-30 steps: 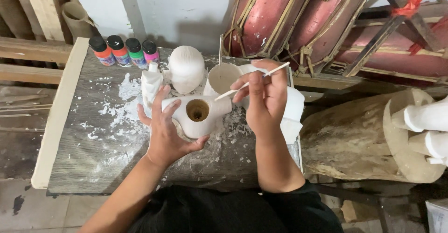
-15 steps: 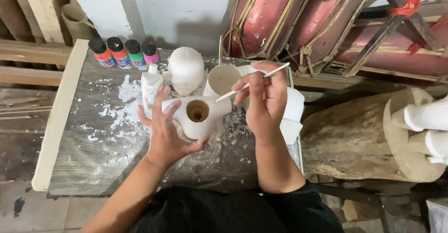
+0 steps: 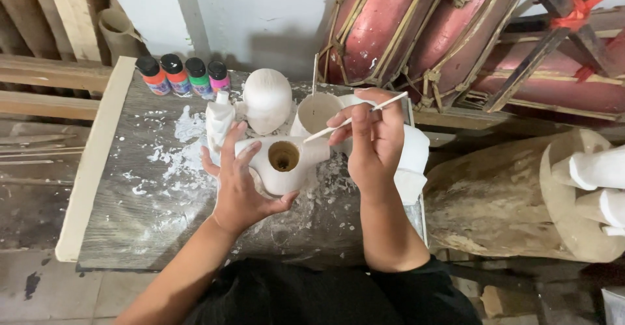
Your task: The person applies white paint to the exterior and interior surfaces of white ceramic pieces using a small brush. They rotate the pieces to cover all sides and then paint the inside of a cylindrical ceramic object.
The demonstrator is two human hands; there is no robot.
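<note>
The left hand is cupping a white hollow figure from its near side, fingers spread up over the left shoulder of the piece, thumb hooking under its lower right edge. The figure is sitting mid-desk with its round opening facing up at the camera. The right hand is pinching a thin brush between fingertips, closed lightly round the shaft, the tip angling down-left toward a small cup just behind the figure.

The desk is looking crowded at the back. Four paint bottles are lining the far left corner, a narrow white carving is standing just beside the left fingers, and a rounded white head is sitting behind the figure, close to the cup. A white cloth is draping over the right edge, right under the brush hand's wrist.

Room to move is lying on the left and the near side: a paint-splashed stretch of desk is running out to a pale wooden board along the left edge. On the right, a carved log is pressing close to the desk edge, and red drums are leaning in behind.
</note>
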